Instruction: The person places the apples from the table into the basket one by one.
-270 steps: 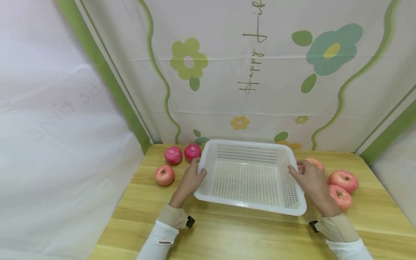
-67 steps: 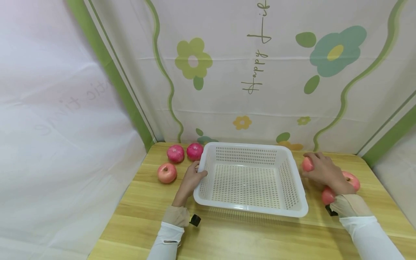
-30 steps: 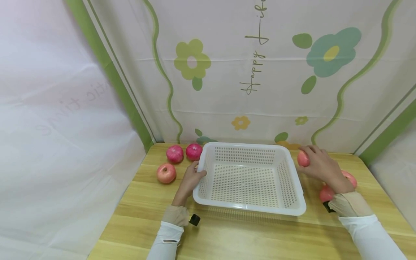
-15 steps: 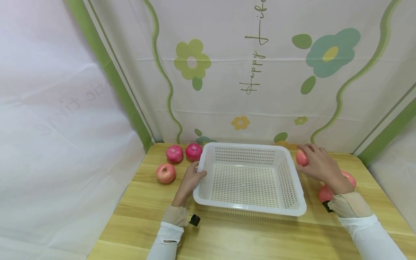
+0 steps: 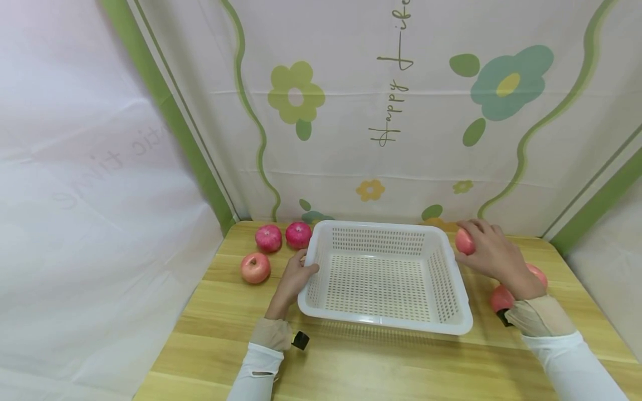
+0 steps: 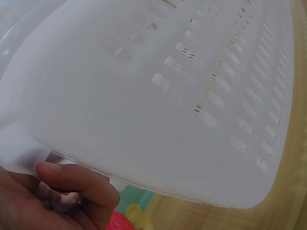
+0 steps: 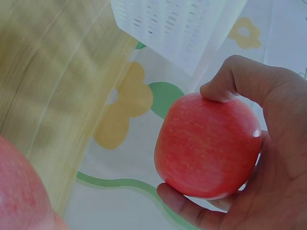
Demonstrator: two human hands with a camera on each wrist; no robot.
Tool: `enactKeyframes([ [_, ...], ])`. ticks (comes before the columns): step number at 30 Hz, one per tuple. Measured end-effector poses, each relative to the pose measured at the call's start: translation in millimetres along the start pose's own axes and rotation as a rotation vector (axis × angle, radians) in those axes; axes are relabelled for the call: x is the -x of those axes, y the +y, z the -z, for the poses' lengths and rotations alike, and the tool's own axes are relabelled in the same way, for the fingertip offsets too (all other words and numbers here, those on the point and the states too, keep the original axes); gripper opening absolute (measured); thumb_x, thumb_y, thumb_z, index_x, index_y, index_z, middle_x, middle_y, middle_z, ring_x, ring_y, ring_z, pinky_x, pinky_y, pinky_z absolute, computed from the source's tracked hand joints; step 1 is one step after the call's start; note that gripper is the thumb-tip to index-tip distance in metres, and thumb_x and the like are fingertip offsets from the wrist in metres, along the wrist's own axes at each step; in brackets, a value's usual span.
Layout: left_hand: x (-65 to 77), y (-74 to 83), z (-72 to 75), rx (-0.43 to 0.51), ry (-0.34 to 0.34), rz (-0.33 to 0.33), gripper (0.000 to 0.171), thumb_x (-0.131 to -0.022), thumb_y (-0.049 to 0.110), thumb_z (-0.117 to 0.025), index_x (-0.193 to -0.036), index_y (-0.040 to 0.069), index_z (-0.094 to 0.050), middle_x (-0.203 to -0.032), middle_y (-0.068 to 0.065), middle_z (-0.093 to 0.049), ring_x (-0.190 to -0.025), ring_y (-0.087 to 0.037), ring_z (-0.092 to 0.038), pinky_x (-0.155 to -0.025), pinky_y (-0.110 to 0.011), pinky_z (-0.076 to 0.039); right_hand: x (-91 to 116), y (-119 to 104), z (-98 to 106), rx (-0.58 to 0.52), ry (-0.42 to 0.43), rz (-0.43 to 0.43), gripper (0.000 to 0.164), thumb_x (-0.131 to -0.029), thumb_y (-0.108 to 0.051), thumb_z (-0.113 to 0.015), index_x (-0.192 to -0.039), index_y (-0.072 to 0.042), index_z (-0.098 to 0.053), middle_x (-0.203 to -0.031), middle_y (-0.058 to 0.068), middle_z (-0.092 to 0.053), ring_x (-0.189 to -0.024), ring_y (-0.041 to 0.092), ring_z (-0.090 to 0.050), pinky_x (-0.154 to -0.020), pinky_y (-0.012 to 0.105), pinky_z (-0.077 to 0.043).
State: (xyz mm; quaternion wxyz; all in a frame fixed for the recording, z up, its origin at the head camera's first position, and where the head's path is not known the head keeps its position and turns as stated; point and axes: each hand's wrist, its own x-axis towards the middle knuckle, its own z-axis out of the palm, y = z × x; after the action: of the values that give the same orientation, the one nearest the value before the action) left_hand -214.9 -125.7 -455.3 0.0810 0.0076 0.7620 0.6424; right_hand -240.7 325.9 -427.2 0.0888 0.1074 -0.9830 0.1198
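Note:
A white perforated plastic basket (image 5: 381, 320) stands in the middle with nothing in it, and my left hand (image 5: 293, 278) grips its left rim. The left wrist view shows the fingers (image 6: 79, 187) curled under the edge of the basket (image 6: 120, 105). Just beyond the basket's right side, my right hand (image 5: 494, 253) holds a red apple (image 5: 465, 241). In the right wrist view this apple (image 7: 208, 143) sits between thumb and fingers, off the wooden surface. Two more apples lie by the right wrist, one of them a red apple (image 5: 502, 299), both partly covered by the hand and sleeve.
Left of the basket lie a pinkish apple (image 5: 255, 268) and two dark pink round fruits, one at the far left (image 5: 268, 238) and a second pink fruit (image 5: 298, 235) touching distance from the basket. A floral cloth (image 5: 371, 139) hangs behind the wooden table (image 5: 210, 345).
Earlier both hands gripped the basket; the right has since left its rim and taken an apple from the table. That apple has edged left toward the basket. The left hand keeps its grip.

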Motion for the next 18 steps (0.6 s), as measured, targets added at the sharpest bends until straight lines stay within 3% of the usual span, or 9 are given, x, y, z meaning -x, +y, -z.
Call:
enactKeyframes([
  [7, -1.6, -1.0, 0.3, -0.008, 0.007, 0.007, 0.048, -0.091, 0.004, -0.053, -0.136, -0.004, -0.042, -0.113, -0.030, -0.060, -0.091, -0.035, -0.065, -0.075, -0.051, -0.055, -2, -5, 4, 0.005, 0.026, 0.020, 0.072, -0.082, -0.041, -0.067, -0.142, -0.011, -0.041, -0.139, 0.022, -0.038, -0.113, 0.049, -0.036, -0.064, 0.067, -0.046],
  [14, -19.4, -27.6, 1.7, 0.020, 0.006, 0.013, 0.049, -0.091, 0.008, -0.055, -0.138, 0.001, -0.043, -0.116, -0.032, -0.058, -0.092, -0.037, -0.065, -0.073, -0.053, -0.055, -2, -9, 9, 0.006, 0.035, 0.032, 0.073, -0.081, -0.038, -0.069, -0.142, -0.011, -0.041, -0.138, 0.022, -0.039, -0.110, 0.049, -0.037, -0.062, 0.064, -0.046],
  [18, -22.6, -34.2, 0.8, 0.036, 0.017, 0.005, 0.047, -0.091, 0.010, -0.056, -0.136, 0.004, -0.044, -0.118, -0.034, -0.058, -0.096, -0.042, -0.063, -0.073, -0.053, -0.055, -2, -12, 12, 0.007, 0.037, 0.040, 0.073, -0.080, -0.037, -0.069, -0.143, -0.011, -0.041, -0.138, 0.022, -0.039, -0.110, 0.049, -0.037, -0.061, 0.064, -0.046],
])
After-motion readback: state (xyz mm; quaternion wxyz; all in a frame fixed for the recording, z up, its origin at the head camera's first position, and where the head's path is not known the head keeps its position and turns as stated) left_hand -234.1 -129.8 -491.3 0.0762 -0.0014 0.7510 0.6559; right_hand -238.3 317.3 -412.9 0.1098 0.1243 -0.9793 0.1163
